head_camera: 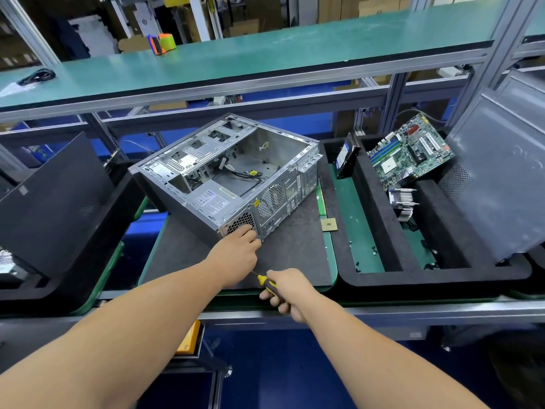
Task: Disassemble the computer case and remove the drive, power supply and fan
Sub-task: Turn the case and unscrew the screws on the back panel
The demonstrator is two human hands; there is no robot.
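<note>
case (236, 172) open, centre mat, power supply (215, 202) in near-left corner | left hand (237, 255) fingers at its grille, grip unclear, nearer | right hand (287, 292) clamped on screwdriver (265, 283), just nearer, tip toward that corner

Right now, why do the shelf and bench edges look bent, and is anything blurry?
Head view: the wide-angle lens bows the green shelf and the frame rails. The computer case and screwdriver are sharp; the background boxes look soft. Lighting is even overhead, with mild glare on the leaning side panel.
</note>
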